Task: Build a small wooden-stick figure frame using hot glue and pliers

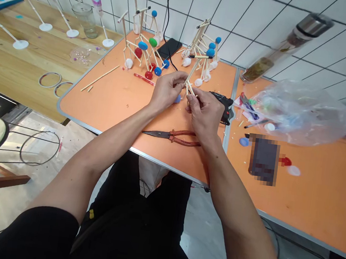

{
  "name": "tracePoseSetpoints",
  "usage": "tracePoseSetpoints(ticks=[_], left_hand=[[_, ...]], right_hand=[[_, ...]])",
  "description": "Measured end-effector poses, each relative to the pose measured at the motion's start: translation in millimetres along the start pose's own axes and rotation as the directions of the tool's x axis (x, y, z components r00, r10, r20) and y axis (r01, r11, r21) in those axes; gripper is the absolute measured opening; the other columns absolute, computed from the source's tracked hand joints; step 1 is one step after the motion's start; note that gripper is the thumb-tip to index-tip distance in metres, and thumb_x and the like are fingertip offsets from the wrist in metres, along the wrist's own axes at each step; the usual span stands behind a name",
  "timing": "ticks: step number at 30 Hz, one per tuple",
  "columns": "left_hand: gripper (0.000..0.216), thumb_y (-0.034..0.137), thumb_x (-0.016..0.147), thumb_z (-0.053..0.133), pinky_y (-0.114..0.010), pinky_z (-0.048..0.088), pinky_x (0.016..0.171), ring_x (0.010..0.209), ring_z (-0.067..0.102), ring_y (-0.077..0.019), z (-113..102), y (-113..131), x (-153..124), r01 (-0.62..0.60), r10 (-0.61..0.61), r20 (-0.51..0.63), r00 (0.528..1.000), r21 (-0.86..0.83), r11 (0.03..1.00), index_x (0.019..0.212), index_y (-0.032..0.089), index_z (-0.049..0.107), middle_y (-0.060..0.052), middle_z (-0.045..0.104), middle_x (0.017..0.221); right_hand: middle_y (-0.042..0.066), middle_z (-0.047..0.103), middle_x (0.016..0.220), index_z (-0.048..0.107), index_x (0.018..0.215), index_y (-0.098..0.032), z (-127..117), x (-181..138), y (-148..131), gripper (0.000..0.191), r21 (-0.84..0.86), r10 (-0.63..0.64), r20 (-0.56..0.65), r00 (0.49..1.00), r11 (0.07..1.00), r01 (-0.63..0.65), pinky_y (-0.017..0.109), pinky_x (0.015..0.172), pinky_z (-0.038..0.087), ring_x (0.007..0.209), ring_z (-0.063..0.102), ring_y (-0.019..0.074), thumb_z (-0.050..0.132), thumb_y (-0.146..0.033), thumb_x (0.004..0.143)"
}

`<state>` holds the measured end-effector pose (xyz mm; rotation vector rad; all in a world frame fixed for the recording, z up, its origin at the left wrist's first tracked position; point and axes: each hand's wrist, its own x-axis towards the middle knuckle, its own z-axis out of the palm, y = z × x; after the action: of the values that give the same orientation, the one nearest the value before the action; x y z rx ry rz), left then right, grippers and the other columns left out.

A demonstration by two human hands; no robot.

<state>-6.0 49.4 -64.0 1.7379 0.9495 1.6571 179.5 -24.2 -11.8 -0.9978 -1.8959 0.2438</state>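
A small frame of thin wooden sticks (193, 72) is held up over the orange table between both hands. My left hand (169, 88) pinches it from the left, thumb and forefinger closed. From the right, my right hand (206, 111) has its fingers closed on the frame's lower sticks. A blue piece (177, 99) shows just below the fingers, partly hidden; I cannot tell whether it is attached. Pliers with red-brown handles (172, 136) lie in front, their handle ends beside my right wrist. Behind stand similar stick figures (144, 42) with coloured and white discs as feet.
A black phone (169, 48) and a cable (168, 3) lie toward the tiled wall. Loose sticks (100, 77) lie at left. A black object (223, 106) sits beyond my right hand. Farther right are a glass tumbler (266, 59), a clear plastic bag (307, 116) and a pixelated dark item (264, 159).
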Motion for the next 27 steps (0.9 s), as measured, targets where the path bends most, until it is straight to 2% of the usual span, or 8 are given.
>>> tracePoseSetpoints(ticks=[5,10,18,22,27], left_hand=[[0.021,0.016,0.101,0.066,-0.053,0.065,0.115,0.134,0.078,-0.0298,-0.6,-1.3,-0.1,0.014,-0.014,-0.008,1.000,0.008,1.000,0.117,0.022,0.078,-0.005,0.083,0.116],[0.021,0.013,0.097,0.070,-0.052,0.066,0.114,0.137,0.077,-0.0308,-0.2,8.5,0.0,0.054,-0.054,-0.039,0.998,-0.008,0.999,0.113,0.023,0.079,-0.005,0.084,0.118],[0.020,0.018,0.095,0.070,-0.042,0.070,0.104,0.118,0.084,-0.0254,-3.2,23.1,-0.5,0.057,-0.055,-0.042,0.998,0.040,0.998,0.111,0.023,0.080,-0.005,0.087,0.111],[0.020,0.022,0.094,0.072,-0.042,0.070,0.103,0.121,0.084,-0.0267,-5.7,23.4,-0.9,0.053,-0.051,-0.034,0.998,0.054,0.997,0.112,0.022,0.080,-0.007,0.088,0.113],[0.021,0.021,0.093,0.072,-0.042,0.069,0.105,0.122,0.084,-0.0262,-7.8,25.6,-1.6,0.054,-0.054,-0.025,0.998,0.026,0.998,0.112,0.022,0.079,-0.007,0.088,0.115]], right_hand=[[0.005,0.078,0.079,0.086,0.122,-0.025,0.7,-0.2,-1.0,0.055,-0.008,0.002,0.009,1.000,1.000,-0.002,0.041,0.086,0.058,0.083,0.076,0.0260,0.051,-0.067,0.115],[0.006,0.079,0.081,0.086,0.124,-0.025,3.9,0.1,0.0,0.059,-0.016,-0.010,0.006,1.000,1.000,0.010,0.041,0.084,0.057,0.084,0.076,0.0270,0.047,-0.068,0.115],[0.008,0.080,0.091,0.087,0.124,-0.026,4.6,0.9,-2.9,0.058,-0.036,-0.010,-0.012,1.000,0.999,0.010,0.041,0.087,0.057,0.089,0.074,0.0266,0.049,-0.069,0.114],[0.007,0.080,0.089,0.086,0.122,-0.026,5.8,0.9,-4.9,0.059,-0.043,-0.013,0.011,1.000,0.999,0.013,0.040,0.087,0.055,0.090,0.074,0.0272,0.046,-0.069,0.115],[0.009,0.081,0.090,0.086,0.111,-0.024,6.3,1.6,-6.1,0.063,-0.048,-0.022,0.010,1.000,0.999,0.023,0.039,0.083,0.053,0.088,0.073,0.0273,0.044,-0.071,0.115]])
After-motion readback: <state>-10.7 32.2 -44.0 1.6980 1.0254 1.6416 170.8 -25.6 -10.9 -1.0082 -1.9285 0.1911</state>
